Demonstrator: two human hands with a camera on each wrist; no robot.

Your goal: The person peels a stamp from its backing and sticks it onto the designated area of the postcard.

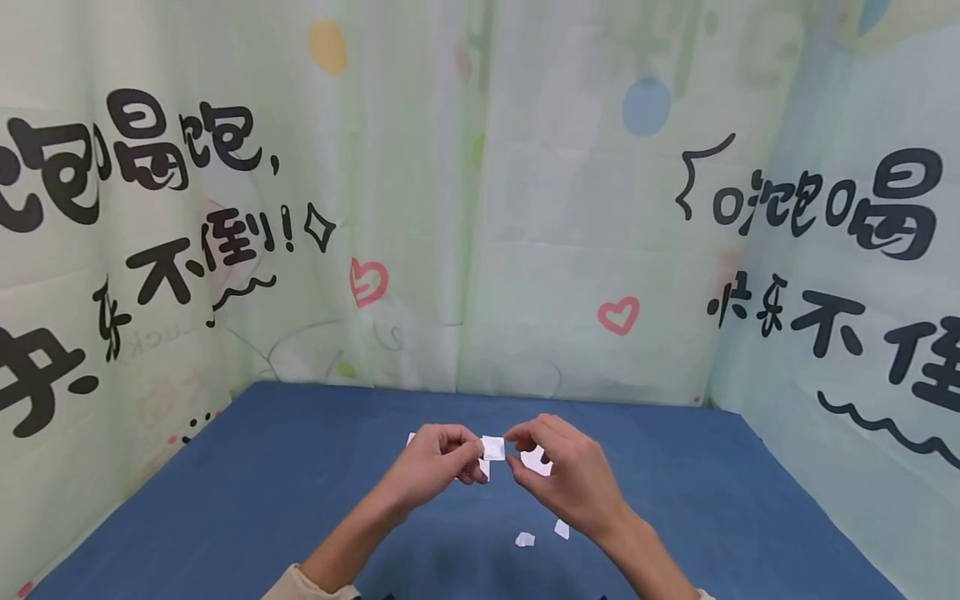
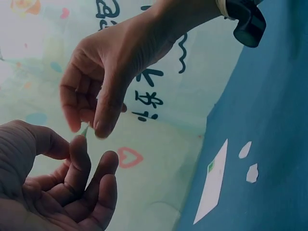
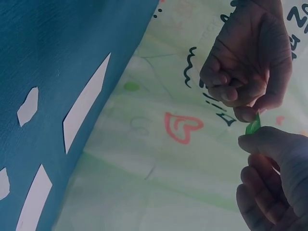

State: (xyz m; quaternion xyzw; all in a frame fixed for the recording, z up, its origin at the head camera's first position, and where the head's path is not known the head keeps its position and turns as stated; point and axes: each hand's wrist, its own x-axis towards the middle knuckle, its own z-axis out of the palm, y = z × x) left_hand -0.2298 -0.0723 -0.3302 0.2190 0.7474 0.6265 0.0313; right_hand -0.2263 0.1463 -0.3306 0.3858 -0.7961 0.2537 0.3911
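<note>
My left hand (image 1: pixel 438 462) pinches a small square piece of paper (image 1: pixel 492 448) between thumb and fingertips. The piece is white in the head view, while the right wrist view gives a green face of the small piece (image 3: pixel 252 124). Across from it, my right hand (image 1: pixel 566 467) has its thumb and index finger spread just beside the piece's right edge. Both hands are raised above the blue table. In the left wrist view only a thin green edge of the piece shows, near the right hand's fingertips (image 2: pixel 102 129).
Below the hands, the blue table (image 1: pixel 300 500) bears white paper sheets (image 3: pixel 86 103), partly hidden in the head view. One sheet (image 2: pixel 211 185) has a small green patch. Two torn white scraps, one nearer (image 1: pixel 525 540) and one beside it (image 1: pixel 562 529), lie close by. Printed curtains (image 1: pixel 540 208) surround the table.
</note>
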